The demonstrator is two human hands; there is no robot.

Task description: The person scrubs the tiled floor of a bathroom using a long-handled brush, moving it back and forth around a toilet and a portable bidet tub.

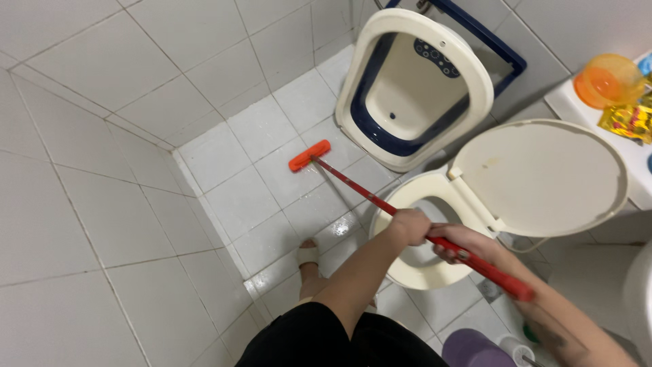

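Note:
A long red-handled floor brush (367, 194) with an orange head (309, 155) rests on the wet white tiled floor (258, 197) near the wall corner. My left hand (411, 225) grips the handle lower down. My right hand (458, 243) grips it higher up, nearer the handle's end. Both hands hover over the open toilet bowl (407, 204). My foot in a pale sandal (308, 253) stands on the floor beside the bowl.
The toilet lid (543, 178) stands raised. A cream and blue child seat insert (414, 85) leans against the far wall. An orange cup (608, 80) and yellow packet (628, 121) sit on a white shelf at right. A purple bottle (472, 348) stands at the bottom.

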